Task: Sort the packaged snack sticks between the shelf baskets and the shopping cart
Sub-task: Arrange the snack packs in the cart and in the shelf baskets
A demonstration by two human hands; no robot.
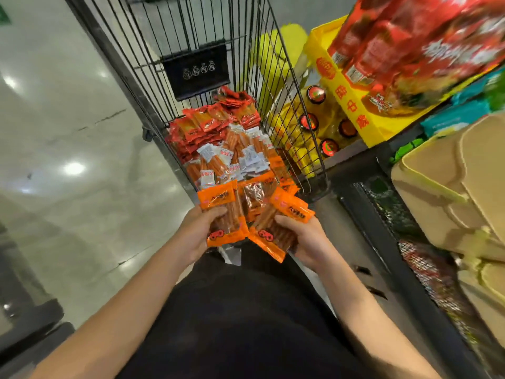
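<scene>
At the lower centre of the frame, one orange snack-stick packet (224,216) is gripped by the left hand (197,231), fingers curled round its left edge, and a second orange packet (276,228), tilted to the right, is held by the right hand (307,243), thumb laid across it. Just above them, the black wire shopping cart (287,110) is seen, heaped with red and clear-wrapped snack sticks (226,146). At the upper right, a yellow display tray (352,105) of red bags sits on dark shelving (369,170).
</scene>
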